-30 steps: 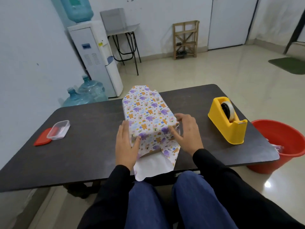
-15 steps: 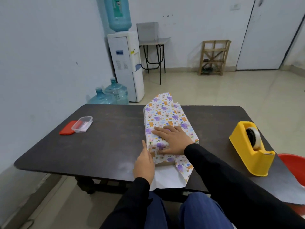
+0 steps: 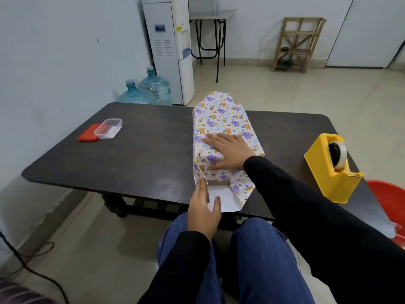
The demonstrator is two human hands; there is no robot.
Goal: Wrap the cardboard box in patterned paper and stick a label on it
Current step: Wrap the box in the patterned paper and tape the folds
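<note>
Two hands on the job, roles now split. One second back both flanked the near end of the parcel; half a second back the right had gone flat on top. Now: right hand spread flat, palm down, pinning the patterned paper onto the cardboard box, which lies lengthwise at frame centre on the dark table. Left hand has dropped to the near end, lower centre. Its fingers are straight against the left side flap, thumb laid on the white underside of the bottom flap. No curl round anything that I can see.

Reading: top and sides covered. Near end open, a strip of bare cardboard showing between the flaps. My judgement: end-fold in progress, tape next, label not yet on. Yellow tape dispenser waits at right, well apart.

Writing: none legible. Paper carries purple elephants, orange bears and rainbows only. Blue panel on the water cooler, upper centre, is too small to read.
</note>
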